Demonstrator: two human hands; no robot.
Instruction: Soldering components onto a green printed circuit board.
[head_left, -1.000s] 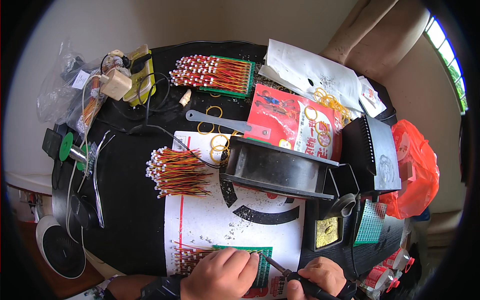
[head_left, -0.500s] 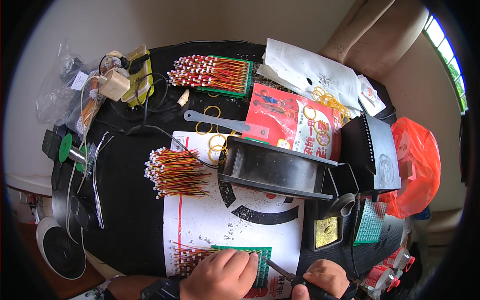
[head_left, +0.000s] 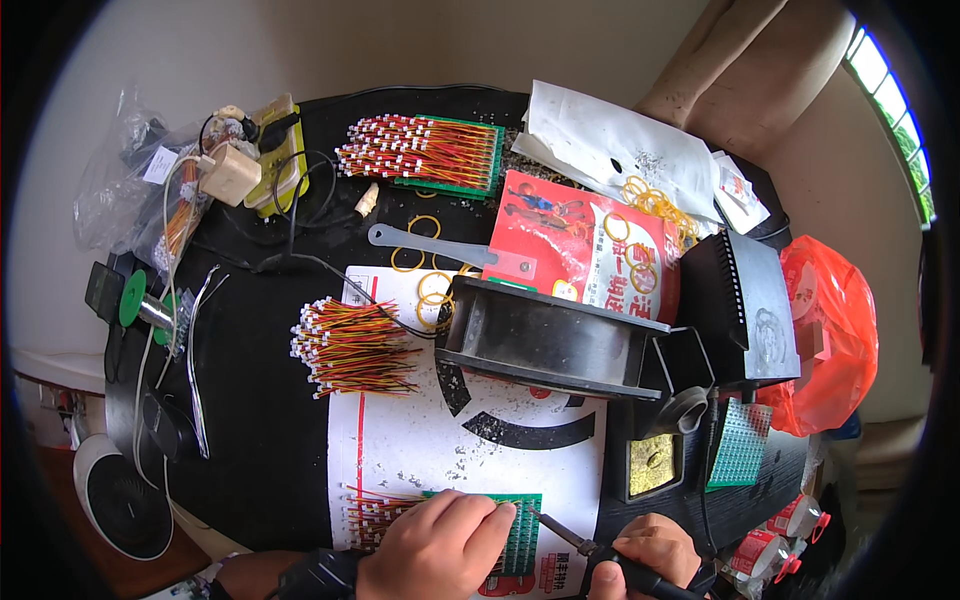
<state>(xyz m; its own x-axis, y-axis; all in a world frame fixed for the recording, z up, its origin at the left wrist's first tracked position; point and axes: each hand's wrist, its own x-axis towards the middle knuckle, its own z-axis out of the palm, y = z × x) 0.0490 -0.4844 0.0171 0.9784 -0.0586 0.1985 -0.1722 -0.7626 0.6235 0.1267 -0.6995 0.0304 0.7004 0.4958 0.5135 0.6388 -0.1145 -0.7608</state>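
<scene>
At the near edge, my left hand [head_left: 440, 548] lies closed over a green circuit board [head_left: 522, 535], its fingertips at the rows of pads. What those fingers pinch is hidden. Red and yellow wires with white connectors [head_left: 375, 520] spread out to the left from under that hand. My right hand [head_left: 652, 555] grips a soldering iron [head_left: 590, 552] by its dark handle. The iron's thin metal tip points at the board's right part, close to my left fingertips; I cannot tell whether it touches.
A black fan-like frame [head_left: 555, 340] stands mid-table, beside a bundle of wires [head_left: 355, 345]. To the right are a yellow tip-cleaning sponge [head_left: 653, 465], another green board [head_left: 740, 445] and a black box [head_left: 745, 305]. A wired board [head_left: 450, 155] lies at the back; a solder spool [head_left: 145, 305] stands left.
The iron's tip has moved slightly right, away from my left fingertips. My left hand has shifted a little to the left and remains over the board.
</scene>
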